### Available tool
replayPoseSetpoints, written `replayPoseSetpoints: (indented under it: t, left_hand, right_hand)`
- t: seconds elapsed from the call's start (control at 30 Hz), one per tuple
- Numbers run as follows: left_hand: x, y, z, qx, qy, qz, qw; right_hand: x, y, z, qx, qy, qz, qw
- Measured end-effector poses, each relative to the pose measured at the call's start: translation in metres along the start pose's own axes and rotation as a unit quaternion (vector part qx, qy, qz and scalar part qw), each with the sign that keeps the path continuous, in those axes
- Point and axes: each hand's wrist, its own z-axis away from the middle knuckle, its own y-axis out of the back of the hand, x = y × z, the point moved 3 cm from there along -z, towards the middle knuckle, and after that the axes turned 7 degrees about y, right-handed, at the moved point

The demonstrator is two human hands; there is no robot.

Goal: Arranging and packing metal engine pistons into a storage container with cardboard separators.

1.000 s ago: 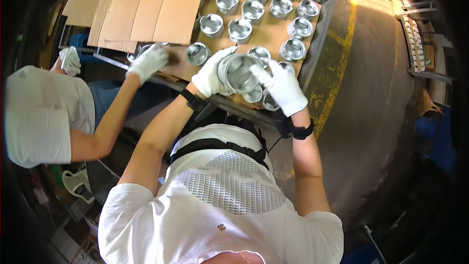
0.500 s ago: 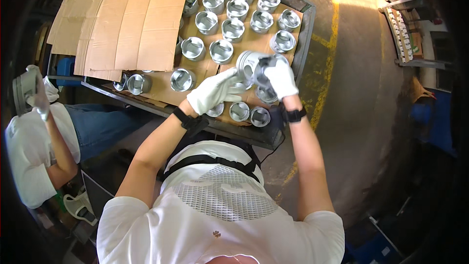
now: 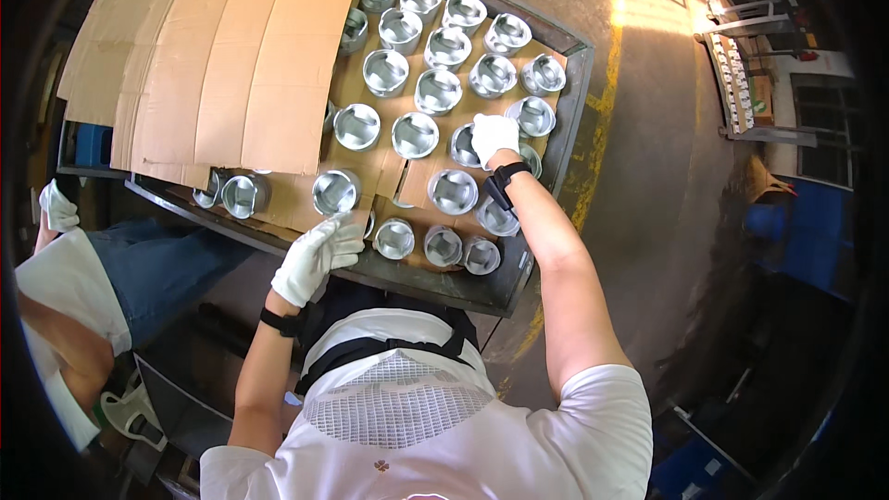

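Observation:
Silvery engine pistons [image 3: 414, 135] stand in loose rows on brown cardboard [image 3: 381, 159] laid over a dark metal-rimmed table. My right hand [image 3: 496, 139], in a white glove, is closed on a piston [image 3: 465, 146] in the right part of the layout; its fingertips are partly hidden. Another piston [image 3: 530, 161] stands partly covered behind that hand. Over the table's front edge, my gloved left hand [image 3: 319, 259] is empty, its fingers loosely stretched toward the right. Just beyond it stands a piston [image 3: 335, 192], and others [image 3: 394, 238] line the near edge.
Folded cardboard sheets [image 3: 243, 65] cover the table's left part. A co-worker's gloved hand [image 3: 58, 207] and jeans [image 3: 167, 259] show at the left. The metal table rim [image 3: 579, 83] borders a floor with a yellow line [image 3: 607, 83]. A rack with white parts [image 3: 732, 83] stands far right.
My right hand has brought the piston down from the air onto the cardboard among the others. My left hand has come off it and drawn back left to the near edge.

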Motion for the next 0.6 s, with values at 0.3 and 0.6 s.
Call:
replayPoseSetpoints:
  t: [0.3, 0.6]
  left_hand:
    - [0.013, 0.027, 0.002, 0.071, 0.01, -0.019, 0.997]
    - [0.03, 0.042, 0.025, 0.103, -0.01, -0.018, 0.994]
  right_hand:
    - [0.013, 0.085, -0.053, 0.061, -0.088, -0.033, 0.994]
    - [0.043, 0.02, -0.075, 0.062, -0.141, 0.035, 0.987]
